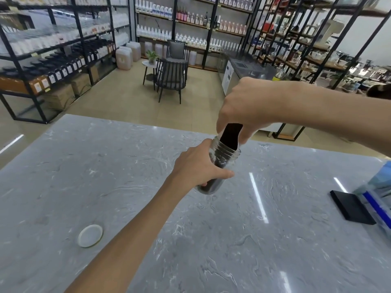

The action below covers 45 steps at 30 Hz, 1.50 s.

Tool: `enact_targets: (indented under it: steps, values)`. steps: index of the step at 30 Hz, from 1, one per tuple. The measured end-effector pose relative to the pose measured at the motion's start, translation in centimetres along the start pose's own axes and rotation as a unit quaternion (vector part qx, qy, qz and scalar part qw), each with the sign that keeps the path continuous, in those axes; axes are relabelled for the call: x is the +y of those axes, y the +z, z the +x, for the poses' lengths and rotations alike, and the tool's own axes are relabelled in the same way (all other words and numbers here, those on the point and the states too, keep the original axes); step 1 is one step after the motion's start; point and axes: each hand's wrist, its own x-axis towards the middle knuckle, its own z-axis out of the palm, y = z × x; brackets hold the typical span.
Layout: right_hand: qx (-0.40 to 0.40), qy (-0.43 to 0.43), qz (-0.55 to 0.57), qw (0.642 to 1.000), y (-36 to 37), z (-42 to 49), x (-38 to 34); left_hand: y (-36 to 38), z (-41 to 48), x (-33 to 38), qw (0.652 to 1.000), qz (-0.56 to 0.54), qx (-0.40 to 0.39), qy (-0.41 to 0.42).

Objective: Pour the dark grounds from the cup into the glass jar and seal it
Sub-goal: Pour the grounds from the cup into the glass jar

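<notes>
My left hand (197, 166) grips a clear glass jar (226, 154), holding it tilted above the grey marble counter (211, 240). Dark grounds fill the jar's lower part. My right hand (246, 106) is closed around a cup (230, 134) tipped steeply over the jar's threaded mouth. Dark grounds show inside the cup, and its lip reaches into the jar's opening. Most of the cup is hidden by my fingers. The jar's round white lid (90, 235) lies flat on the counter at the near left, apart from both hands.
A flat black pad (351, 207) and a clear box with blue parts (378, 199) sit at the counter's right edge. Beyond the counter are shelves of bottles, black chairs (171, 75) and a small white side table.
</notes>
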Motion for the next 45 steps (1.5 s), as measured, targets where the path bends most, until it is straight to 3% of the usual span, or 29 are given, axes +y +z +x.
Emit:
enact_targets:
  steps: [14, 18, 31, 45]
  values:
    - [-0.023, 0.013, -0.019, 0.999, -0.1, 0.5, -0.1, 0.1, 0.5, -0.1, 1.0, -0.005, -0.004, -0.004]
    - [-0.019, 0.034, 0.035, 0.999, -0.3, 0.1, 0.7, -0.1, 0.4, 0.1, 1.0, 0.002, -0.001, -0.002]
    - [-0.02, 0.054, 0.037, 0.998, -1.5, -0.3, 0.6, -0.5, 0.3, 0.3, 1.0, -0.017, 0.011, 0.001]
    - [-0.029, 0.038, 0.008, 0.999, -1.7, 0.3, 0.2, -0.7, 0.4, -0.1, 1.0, 0.001, 0.008, -0.002]
